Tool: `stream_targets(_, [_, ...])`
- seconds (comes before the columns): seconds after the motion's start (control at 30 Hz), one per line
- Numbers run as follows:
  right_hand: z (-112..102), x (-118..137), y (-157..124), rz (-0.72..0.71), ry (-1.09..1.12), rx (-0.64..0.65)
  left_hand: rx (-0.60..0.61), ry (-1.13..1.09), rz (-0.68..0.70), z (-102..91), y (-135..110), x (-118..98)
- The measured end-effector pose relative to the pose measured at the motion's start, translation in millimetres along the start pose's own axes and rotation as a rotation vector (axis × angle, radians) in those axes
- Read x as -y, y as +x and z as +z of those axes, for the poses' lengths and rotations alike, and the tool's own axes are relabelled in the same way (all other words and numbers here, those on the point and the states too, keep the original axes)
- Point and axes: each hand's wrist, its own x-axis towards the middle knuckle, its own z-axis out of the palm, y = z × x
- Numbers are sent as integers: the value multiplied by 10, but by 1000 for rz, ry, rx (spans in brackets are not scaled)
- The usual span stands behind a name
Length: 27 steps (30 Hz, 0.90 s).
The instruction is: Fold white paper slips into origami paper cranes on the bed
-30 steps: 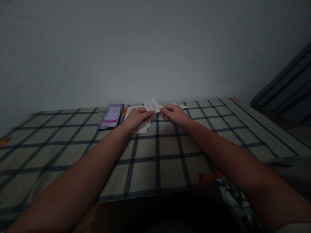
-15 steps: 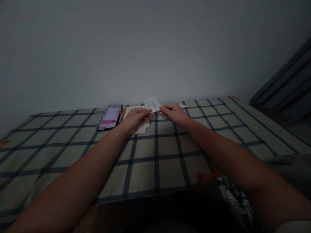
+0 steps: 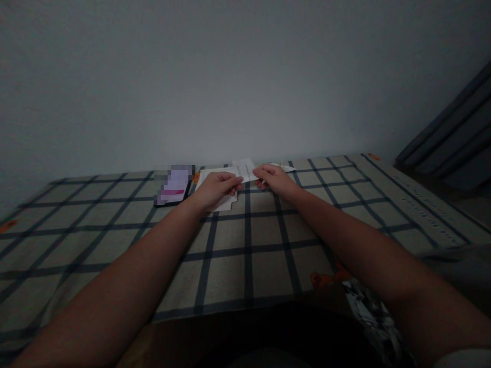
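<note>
A small white slip of paper [image 3: 245, 168] with dark print is held between my two hands over the far middle of the table. My left hand [image 3: 219, 188] pinches its left edge between thumb and fingers. At the right edge, my right hand [image 3: 273, 177] pinches it the same way. Under and behind my left hand lie several white paper sheets [image 3: 222, 207], partly hidden by it. Another white piece of paper [image 3: 288, 168] lies just beyond my right hand.
A phone [image 3: 174, 186] with a lit, partly pixelated screen lies left of the papers. A checked cloth [image 3: 264, 271] covers the table, which meets a plain wall [image 3: 245, 82]. Grey curtain-like folds [image 3: 456, 128] hang at the right. A black-and-white patterned item [image 3: 370, 312] is at the near edge.
The slip has tipped lower and turned slightly between my hands, its top edge shifting right and down. Both hands have moved only a little.
</note>
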Motion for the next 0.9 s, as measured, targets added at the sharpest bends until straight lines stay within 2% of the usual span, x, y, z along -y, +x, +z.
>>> stream_targets(0.13, [9, 33, -17, -37, -17, 5, 13, 20, 13, -3, -31, -25])
stream_targets(0.4, [4, 78, -56, -138, -131, 66, -1, -93, 42, 22, 1, 55])
stream_targets(0.6, [24, 16, -25, -63, -113, 47, -87, 293, 189, 33, -59, -41])
stream_targets(0.9, [4, 135, -70, -97, -167, 5, -35, 381, 156, 39, -120, -107])
